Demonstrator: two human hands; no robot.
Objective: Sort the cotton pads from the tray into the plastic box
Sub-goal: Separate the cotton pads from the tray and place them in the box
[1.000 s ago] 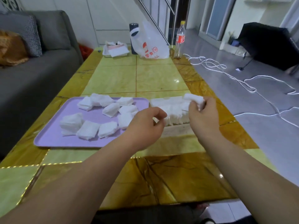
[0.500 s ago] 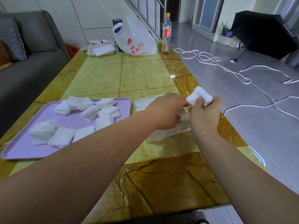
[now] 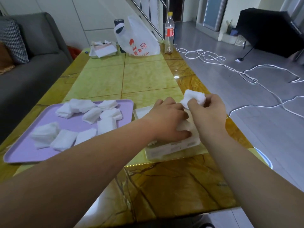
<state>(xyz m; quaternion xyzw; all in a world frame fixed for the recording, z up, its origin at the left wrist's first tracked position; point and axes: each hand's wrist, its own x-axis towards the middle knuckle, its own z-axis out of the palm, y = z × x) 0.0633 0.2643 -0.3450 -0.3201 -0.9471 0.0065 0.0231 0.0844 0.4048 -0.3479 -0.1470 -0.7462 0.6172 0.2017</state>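
step: filling the box (image 3: 172,148) | our right hand (image 3: 209,116) pinches a wad of pads (image 3: 194,97) just beyond our left hand (image 3: 166,119), which presses flat on the stack beneath it | tray (image 3: 24,155) left of it holds more | next: we likely tuck the wad in

The white plastic bag (image 3: 139,40) bears red print, seemingly 零食; the bottle (image 3: 169,32) label is illegible.

The light was soft and fairly dim, leaving only faint shadows under the left hand (image 3: 166,119). A small glare spot shone on the glossy table (image 3: 148,76) beyond the right hand (image 3: 209,116). The cotton pads (image 3: 65,139) left of the hands looked slightly smeared, and the frame's edges bowed outward.
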